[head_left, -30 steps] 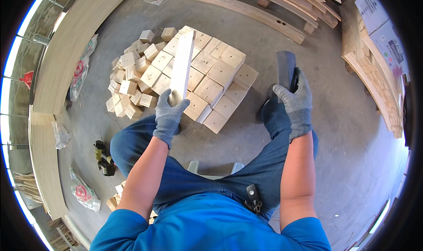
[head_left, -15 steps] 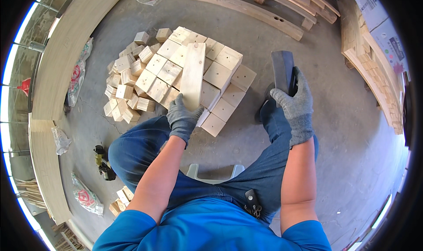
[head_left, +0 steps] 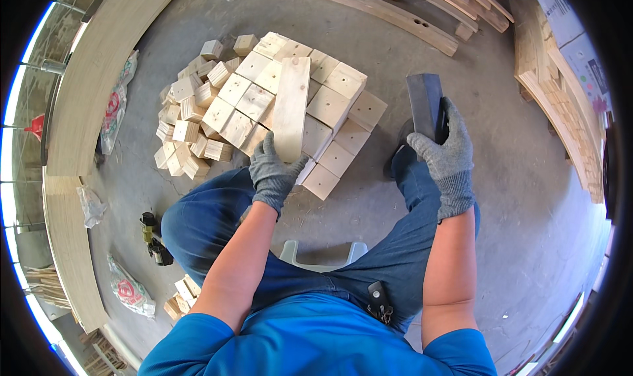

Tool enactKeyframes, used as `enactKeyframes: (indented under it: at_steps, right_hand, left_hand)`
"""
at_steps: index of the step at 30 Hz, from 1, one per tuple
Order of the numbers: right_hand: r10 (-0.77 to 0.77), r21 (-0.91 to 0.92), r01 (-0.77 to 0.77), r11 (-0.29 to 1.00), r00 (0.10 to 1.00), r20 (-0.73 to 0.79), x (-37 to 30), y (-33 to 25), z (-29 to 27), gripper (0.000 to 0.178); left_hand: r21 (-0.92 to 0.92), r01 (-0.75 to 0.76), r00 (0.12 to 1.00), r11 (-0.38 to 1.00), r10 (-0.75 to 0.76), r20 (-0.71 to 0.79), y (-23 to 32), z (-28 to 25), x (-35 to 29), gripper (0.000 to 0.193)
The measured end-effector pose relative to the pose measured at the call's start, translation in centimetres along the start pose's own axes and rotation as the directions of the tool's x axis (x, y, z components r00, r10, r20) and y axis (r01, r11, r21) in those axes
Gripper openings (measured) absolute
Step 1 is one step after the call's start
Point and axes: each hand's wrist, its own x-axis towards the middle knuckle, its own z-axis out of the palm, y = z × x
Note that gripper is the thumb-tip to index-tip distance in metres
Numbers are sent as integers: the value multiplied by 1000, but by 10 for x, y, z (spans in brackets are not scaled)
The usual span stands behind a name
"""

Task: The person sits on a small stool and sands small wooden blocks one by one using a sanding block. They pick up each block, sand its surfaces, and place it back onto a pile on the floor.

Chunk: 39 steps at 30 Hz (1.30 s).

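Note:
My left hand (head_left: 273, 173), in a grey knit glove, grips the near end of a flat pale wooden board (head_left: 292, 105). The board points away from me over a stack of square wooden blocks (head_left: 330, 105), many with a small hole in the top. To the right, my gloved right hand (head_left: 450, 153) is closed round a dark grey, angular, long-shaped object (head_left: 424, 102), held above my right foot. The glove hides its lower end, and its kind is unclear.
Loose wooden blocks (head_left: 186, 115) lie heaped left of the stack. Beside my left knee lies a black and olive power tool (head_left: 155, 239). A pale stool (head_left: 323, 265) is between my legs. Long timbers (head_left: 369, 12) lie at the far side, and wood with boxes (head_left: 560, 13) stands right.
The view has shifted slightly. Both hands keep their holds, on the board and on the dark object, with hardly any movement.

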Motion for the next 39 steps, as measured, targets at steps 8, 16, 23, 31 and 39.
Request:
enactKeyframes:
  at_steps: [8,16,23,31,39]
  right_hand:
    - [3,-65,-2,998,1000,18,-1,-7,0,99]
    - [29,7,-30,1000,999,38,-1,-3,3,99]
    - [-34,-3,34,999,999,31,0,1,8,98]
    - [-51,-18,51,999,998,39,-1,-8,9,97]
    - [18,-34,-16,999,997,79,3,-16,14,97]
  left_hand:
    - [12,17,994,1000,-18,111,3,-8,12,104]
    - [-20,-8,998,1000,9,56,-5,0,7,102]
    - [17,22,997,1000,-23,76,-5,-2,9,99]
    - [25,32,993,999,-35,111,-8,-6,12,100]
    - [2,23,989,1000,-23,143,-8,-14,9,101]
